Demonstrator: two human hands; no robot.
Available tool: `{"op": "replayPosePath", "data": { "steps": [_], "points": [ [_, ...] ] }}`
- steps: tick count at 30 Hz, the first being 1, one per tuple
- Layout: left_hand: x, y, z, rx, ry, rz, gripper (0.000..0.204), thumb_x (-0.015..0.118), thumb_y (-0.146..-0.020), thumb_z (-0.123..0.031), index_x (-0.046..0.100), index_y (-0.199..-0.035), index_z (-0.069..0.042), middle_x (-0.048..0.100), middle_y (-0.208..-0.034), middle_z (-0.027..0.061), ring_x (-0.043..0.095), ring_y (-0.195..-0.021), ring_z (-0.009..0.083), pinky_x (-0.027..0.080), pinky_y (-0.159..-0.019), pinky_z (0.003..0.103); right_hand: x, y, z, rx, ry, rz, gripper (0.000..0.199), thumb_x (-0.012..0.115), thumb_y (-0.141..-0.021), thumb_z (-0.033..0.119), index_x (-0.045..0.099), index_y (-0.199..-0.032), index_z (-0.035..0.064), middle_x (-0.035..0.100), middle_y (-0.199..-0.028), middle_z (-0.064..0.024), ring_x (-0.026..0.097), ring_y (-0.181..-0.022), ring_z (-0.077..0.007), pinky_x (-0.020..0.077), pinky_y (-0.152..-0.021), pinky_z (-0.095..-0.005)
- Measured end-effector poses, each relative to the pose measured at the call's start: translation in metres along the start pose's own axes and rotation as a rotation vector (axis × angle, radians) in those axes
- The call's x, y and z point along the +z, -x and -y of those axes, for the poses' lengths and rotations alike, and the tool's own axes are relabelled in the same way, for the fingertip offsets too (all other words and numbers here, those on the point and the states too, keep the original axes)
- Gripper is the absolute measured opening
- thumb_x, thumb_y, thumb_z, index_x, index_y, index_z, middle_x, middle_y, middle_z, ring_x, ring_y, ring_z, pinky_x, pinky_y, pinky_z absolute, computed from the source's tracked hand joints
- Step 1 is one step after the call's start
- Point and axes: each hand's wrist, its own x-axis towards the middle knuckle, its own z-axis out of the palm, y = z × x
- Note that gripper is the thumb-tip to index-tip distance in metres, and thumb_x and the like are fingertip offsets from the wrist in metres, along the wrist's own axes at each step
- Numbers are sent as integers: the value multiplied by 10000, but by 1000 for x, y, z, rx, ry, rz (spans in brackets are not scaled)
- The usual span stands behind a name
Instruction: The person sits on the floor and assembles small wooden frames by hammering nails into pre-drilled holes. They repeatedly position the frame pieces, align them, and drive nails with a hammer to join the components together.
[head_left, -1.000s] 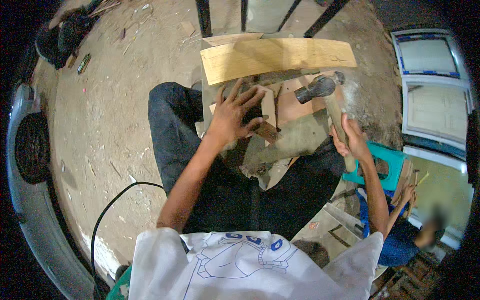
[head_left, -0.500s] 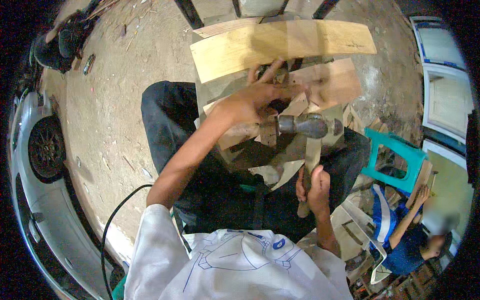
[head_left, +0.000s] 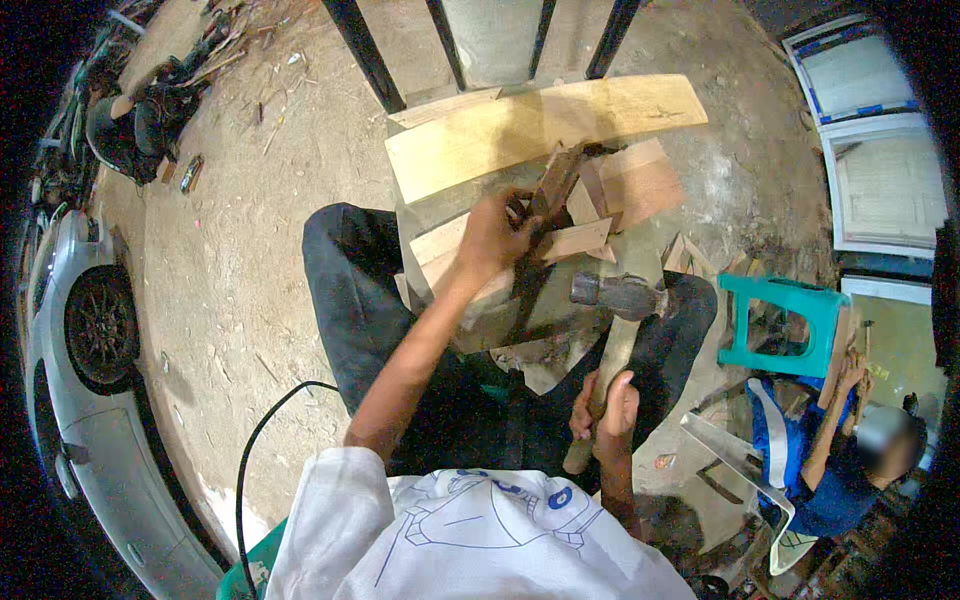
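Note:
My left hand [head_left: 497, 235] is closed around the lower end of a dark brown wooden piece [head_left: 558, 182], which tilts up and to the right over the work surface. In my right hand [head_left: 606, 405] is a hammer [head_left: 618, 345], gripped by its wooden handle. The hammer's dark metal head hangs over my right thigh, just nearer than the wood pieces and apart from them. Around my left hand lie a long pale plank [head_left: 540, 128], a reddish board [head_left: 642, 188], a small light wood strip [head_left: 580, 240] and another pale piece [head_left: 440, 240].
A green plastic stool [head_left: 785, 325] stands to the right, beside a person [head_left: 835, 480] whose hands are on a piece of wood. Far left is a silver car [head_left: 130, 470]. Dark metal legs [head_left: 365, 55] rise beyond the planks, and a black cable [head_left: 250, 440] curves at my left.
My left hand has drawn nearer and to the left, its fingers going from spread to closed on the dark wooden piece. The hammer, still in my right hand, sits slightly lower; the view has shifted.

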Motion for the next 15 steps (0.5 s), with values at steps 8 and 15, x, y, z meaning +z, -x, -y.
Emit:
{"op": "replayPosePath", "data": {
  "steps": [8,15],
  "points": [
    [-15,50,9,207,-294,-134,439,756,-726,-231,611,-1083,-20,515,-1122,178,441,-1031,378,393,-902,453,26,-16,-5,-112,51,3,420,369,-994,444,478,-903,49,434,-570,-31,382,-404,-90,320,-374,-220],
    [-2,72,28,328,-364,-272,322,700,-774,-122,637,-1077,-34,520,-1135,141,439,-1008,348,367,-919,423,48,-45,-36,-154,-208,-169,503,369,-963,545,470,-898,56,410,-572,-24,351,-417,-111,317,-405,-259]
  ]
}}
